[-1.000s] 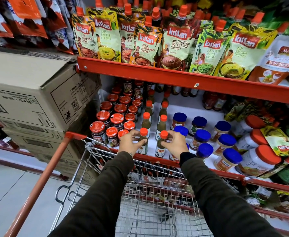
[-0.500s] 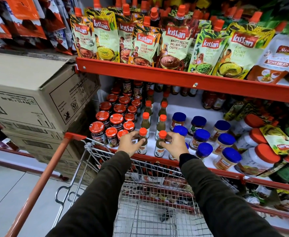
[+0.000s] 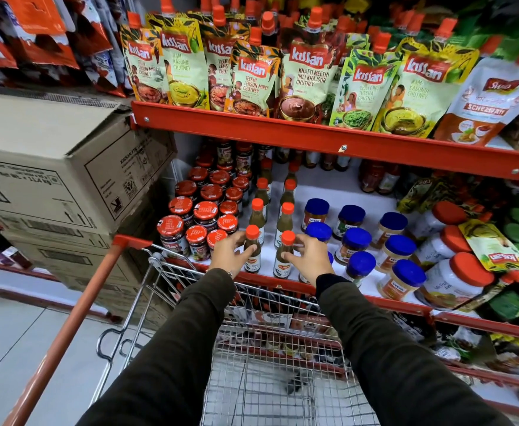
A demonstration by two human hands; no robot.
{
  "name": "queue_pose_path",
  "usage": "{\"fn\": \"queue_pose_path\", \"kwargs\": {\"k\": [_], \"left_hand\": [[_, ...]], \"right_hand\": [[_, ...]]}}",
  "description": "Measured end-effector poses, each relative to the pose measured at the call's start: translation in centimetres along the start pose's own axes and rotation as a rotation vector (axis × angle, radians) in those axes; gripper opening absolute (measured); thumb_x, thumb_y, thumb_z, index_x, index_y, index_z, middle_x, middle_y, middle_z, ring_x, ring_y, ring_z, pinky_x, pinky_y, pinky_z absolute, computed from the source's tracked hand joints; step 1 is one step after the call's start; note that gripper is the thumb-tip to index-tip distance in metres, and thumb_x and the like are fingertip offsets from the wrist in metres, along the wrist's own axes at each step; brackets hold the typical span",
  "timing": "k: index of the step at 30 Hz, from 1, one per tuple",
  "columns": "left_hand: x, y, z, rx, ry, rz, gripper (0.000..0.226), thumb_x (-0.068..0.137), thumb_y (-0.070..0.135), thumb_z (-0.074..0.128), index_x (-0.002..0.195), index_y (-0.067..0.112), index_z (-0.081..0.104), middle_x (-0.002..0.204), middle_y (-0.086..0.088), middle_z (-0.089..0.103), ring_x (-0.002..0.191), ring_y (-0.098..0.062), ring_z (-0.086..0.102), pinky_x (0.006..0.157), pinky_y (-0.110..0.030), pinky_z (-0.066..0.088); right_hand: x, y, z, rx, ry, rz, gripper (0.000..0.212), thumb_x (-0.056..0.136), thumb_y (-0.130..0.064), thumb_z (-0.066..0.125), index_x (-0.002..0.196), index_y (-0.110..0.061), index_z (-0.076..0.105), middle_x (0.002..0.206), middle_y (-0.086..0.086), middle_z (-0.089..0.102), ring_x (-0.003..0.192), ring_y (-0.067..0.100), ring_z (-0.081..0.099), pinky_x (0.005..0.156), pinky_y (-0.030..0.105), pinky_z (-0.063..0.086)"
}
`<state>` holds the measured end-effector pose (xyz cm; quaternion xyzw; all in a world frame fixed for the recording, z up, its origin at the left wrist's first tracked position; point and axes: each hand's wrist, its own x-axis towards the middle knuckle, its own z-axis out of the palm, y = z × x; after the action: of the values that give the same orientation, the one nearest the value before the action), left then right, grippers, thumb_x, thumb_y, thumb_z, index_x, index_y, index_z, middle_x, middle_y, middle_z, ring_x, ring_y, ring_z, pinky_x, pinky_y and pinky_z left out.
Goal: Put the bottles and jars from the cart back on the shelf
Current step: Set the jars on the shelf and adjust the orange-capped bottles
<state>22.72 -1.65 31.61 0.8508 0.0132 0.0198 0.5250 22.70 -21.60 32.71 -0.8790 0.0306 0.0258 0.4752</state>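
Fingers of the left hand (image 3: 230, 253) and right hand (image 3: 308, 256) were seemingly wrapped round two bottles (image 3: 252, 250) at the shelf (image 3: 375, 301) edge; neighbouring jars (image 3: 216, 241) could be toppled by a nudge.

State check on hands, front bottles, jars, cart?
left hand: gripping left front bottle, upright on shelf
right hand: gripping right front bottle, upright on shelf
red-lid jars: capped, upright
blue-lid jars: capped, upright
cart: parked against shelf, basket looks empty
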Motion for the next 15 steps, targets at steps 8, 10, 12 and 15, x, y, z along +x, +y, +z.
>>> {"fn": "queue_pose_path", "kwargs": {"k": [8,10,12,15], "left_hand": [[-4.4,1.0,4.5,0.063,0.344,0.075,0.06,0.091,0.029,0.065,0.144,0.018,0.039,0.145,-0.007,0.04,0.131,-0.019,0.04,0.11,-0.03,0.033],[-5.6,1.7,6.3,0.066,0.397,0.077,0.057,0.092,0.026,0.063,0.144,0.017,0.04,0.144,-0.008,0.039,0.132,-0.018,0.037,0.108,-0.027,0.029],[-6.5,2.2,8.4,0.084,0.416,0.089,0.054,0.093,0.026,0.061,0.143,0.017,0.04,0.145,-0.008,0.038,0.133,-0.02,0.039,0.11,-0.029,0.031],[-7.2,2.9,11.6,0.082,0.382,0.174,0.046,0.095,0.024,0.057,0.139,0.018,0.045,0.139,-0.006,0.044,0.13,-0.017,0.041,0.111,-0.022,0.026]], "right_hand": [[-2.8,2.5,-3.4,0.107,0.267,-0.152,0.033,0.086,-0.013,0.076,0.117,-0.017,0.067,0.115,-0.001,0.071,0.089,-0.005,0.066,0.09,0.023,0.056],[-3.3,3.9,-4.4,0.115,0.374,-0.184,0.027,0.087,-0.017,0.075,0.114,-0.018,0.068,0.11,-0.002,0.069,0.091,-0.004,0.064,0.087,0.024,0.055],[-3.7,5.6,-5.8,0.121,0.431,-0.21,0.023,0.09,-0.023,0.072,0.113,-0.02,0.067,0.113,0.0,0.064,0.101,0.011,0.06,0.093,0.034,0.051],[-4.2,7.9,-7.6,0.075,0.485,-0.202,0.027,0.092,-0.026,0.07,0.118,-0.02,0.065,0.125,0.005,0.057,0.115,0.017,0.049,0.104,0.037,0.041]]}}
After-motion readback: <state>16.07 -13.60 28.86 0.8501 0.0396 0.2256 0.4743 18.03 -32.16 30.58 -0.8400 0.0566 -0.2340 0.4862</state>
